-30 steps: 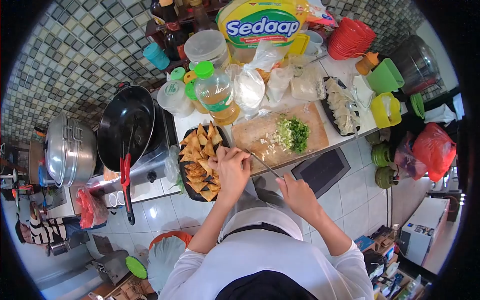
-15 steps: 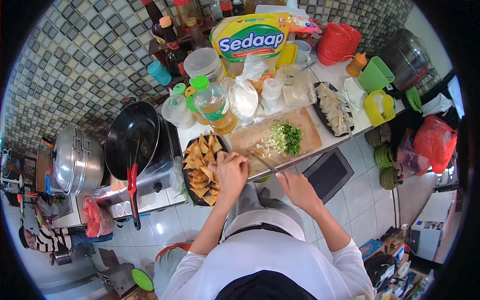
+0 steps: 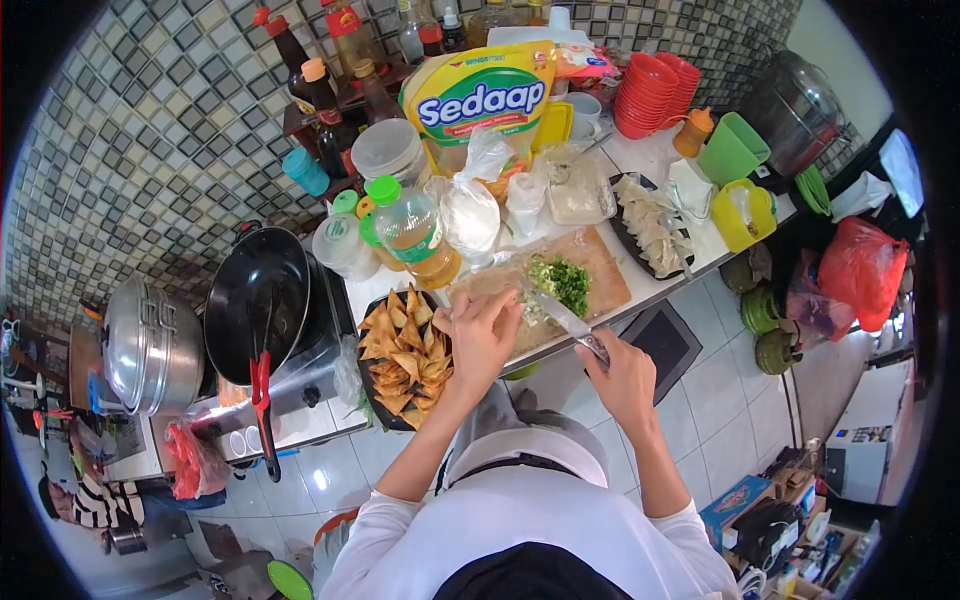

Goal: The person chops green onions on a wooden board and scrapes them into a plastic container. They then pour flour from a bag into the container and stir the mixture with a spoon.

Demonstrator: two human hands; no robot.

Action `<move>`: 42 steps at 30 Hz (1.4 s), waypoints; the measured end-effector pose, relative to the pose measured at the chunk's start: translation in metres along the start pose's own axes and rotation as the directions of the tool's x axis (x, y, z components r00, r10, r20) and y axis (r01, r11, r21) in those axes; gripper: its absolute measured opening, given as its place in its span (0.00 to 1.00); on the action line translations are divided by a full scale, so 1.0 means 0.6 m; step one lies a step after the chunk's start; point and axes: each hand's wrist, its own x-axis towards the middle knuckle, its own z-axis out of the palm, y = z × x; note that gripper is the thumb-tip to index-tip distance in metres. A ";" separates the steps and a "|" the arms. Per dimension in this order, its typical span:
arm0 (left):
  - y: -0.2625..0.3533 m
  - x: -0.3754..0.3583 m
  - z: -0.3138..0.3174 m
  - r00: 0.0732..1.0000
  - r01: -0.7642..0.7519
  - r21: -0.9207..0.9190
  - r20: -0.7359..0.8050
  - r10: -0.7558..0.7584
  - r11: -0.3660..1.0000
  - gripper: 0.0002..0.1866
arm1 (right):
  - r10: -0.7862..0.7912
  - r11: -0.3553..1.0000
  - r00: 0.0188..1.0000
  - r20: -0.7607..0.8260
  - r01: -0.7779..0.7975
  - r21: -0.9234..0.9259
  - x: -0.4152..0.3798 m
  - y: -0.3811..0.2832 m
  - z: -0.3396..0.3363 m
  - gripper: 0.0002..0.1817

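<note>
A round black wok (image 3: 235, 300) is sitting beside a rounded silver metal pot (image 3: 135, 350). A clear, green-capped plastic bottle (image 3: 407, 235) is standing near a bulging yellow plastic pouch (image 3: 485, 105), while stacked red bowls (image 3: 648, 95) are rising near a light-green container (image 3: 735, 150).

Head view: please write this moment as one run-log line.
right hand: holds silver metal knife | left hand: at rectangular brown wooden board, grasp unclear | chopped green leafy pile: on board, beside knife
</note>
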 end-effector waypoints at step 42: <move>0.032 0.121 0.028 0.995 0.091 -0.181 -0.025 -0.097 0.979 0.06 | 0.146 0.953 0.977 -0.157 -0.096 0.288 0.370 0.229 0.023 0.13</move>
